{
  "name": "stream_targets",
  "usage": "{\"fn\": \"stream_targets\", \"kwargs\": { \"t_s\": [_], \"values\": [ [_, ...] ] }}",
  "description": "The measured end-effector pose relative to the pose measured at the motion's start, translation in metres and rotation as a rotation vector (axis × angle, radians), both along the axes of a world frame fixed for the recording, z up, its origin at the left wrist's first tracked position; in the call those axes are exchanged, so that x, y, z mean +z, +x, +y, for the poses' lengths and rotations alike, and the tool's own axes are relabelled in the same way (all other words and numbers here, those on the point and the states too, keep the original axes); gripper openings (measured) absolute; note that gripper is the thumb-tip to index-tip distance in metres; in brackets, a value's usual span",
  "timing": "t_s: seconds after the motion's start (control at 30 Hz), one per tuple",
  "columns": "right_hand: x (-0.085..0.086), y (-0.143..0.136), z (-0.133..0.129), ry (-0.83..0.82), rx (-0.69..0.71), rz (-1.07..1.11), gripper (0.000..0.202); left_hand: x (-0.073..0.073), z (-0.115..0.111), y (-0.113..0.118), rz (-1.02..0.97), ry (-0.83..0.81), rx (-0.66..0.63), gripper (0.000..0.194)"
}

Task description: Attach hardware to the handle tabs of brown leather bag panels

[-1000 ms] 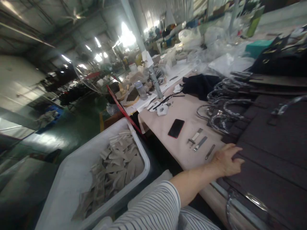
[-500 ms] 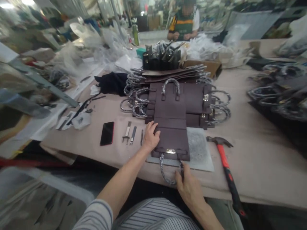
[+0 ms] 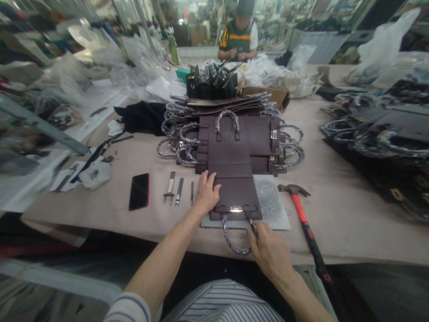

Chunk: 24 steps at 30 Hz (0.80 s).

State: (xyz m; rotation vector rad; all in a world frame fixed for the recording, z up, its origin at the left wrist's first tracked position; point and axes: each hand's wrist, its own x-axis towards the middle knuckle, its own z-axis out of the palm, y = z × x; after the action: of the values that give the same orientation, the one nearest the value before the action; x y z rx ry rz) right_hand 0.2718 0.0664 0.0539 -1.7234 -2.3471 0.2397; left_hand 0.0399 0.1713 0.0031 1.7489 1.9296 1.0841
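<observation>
A dark brown bag panel [image 3: 234, 190] lies partly over a grey slab [image 3: 273, 203], its gold clasp [image 3: 236, 209] near the front edge. My left hand [image 3: 207, 193] rests on the panel's left edge, fingers spread. At the panel's front right corner, my right hand [image 3: 270, 246] has its fingers closed at the end of the wrapped handle [image 3: 231, 243]; something dark shows between them, too small to name. The panel's far part, with another wrapped handle [image 3: 228, 118], lies on stacked brown panels [image 3: 263, 134].
Left of the panel are a phone [image 3: 139, 192], two fork-like tools [image 3: 170, 190] and a thin rod [image 3: 192, 193]. A hammer [image 3: 303, 217] lies on the right. More bag parts [image 3: 395, 129] are piled at the right. A person [image 3: 237, 40] is across the table.
The view has shifted a little to the right, so the table's things appear farther left. Both hands remain at the same parts of the panel.
</observation>
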Motion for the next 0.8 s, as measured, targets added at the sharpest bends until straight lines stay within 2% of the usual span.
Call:
{"fn": "stream_targets", "kwargs": {
  "t_s": [0.07,0.13,0.23,0.37,0.53,0.67,0.73,0.8],
  "values": [
    [0.007,-0.007,0.011,0.15,0.06,0.038,0.028,0.0,-0.001,0.001,0.031,-0.001,0.005,0.049],
    [0.013,-0.016,0.026,0.189,0.133,0.115,0.027,0.001,-0.001,0.003,0.065,-0.006,0.009,0.049],
    [0.013,-0.029,0.053,0.078,0.267,0.185,0.024,0.004,-0.002,0.004,0.09,-0.022,0.012,0.049],
    [0.001,-0.03,0.082,-0.045,0.4,0.228,0.011,0.005,-0.003,0.004,0.047,-0.009,0.014,0.048],
    [-0.011,-0.022,0.091,-0.023,0.438,0.385,0.012,0.003,0.001,-0.001,-0.064,-0.003,0.021,0.047],
    [-0.014,-0.022,0.089,-0.003,0.436,0.416,0.013,0.009,-0.002,-0.029,-0.236,0.025,0.098,0.041],
    [-0.015,-0.022,0.089,-0.001,0.427,0.421,0.012,0.017,-0.008,-0.053,-0.196,0.02,0.157,0.035],
    [-0.017,-0.022,0.09,0.003,0.423,0.431,0.01,0.027,-0.016,-0.079,-0.067,-0.004,0.208,0.028]
  ]
}}
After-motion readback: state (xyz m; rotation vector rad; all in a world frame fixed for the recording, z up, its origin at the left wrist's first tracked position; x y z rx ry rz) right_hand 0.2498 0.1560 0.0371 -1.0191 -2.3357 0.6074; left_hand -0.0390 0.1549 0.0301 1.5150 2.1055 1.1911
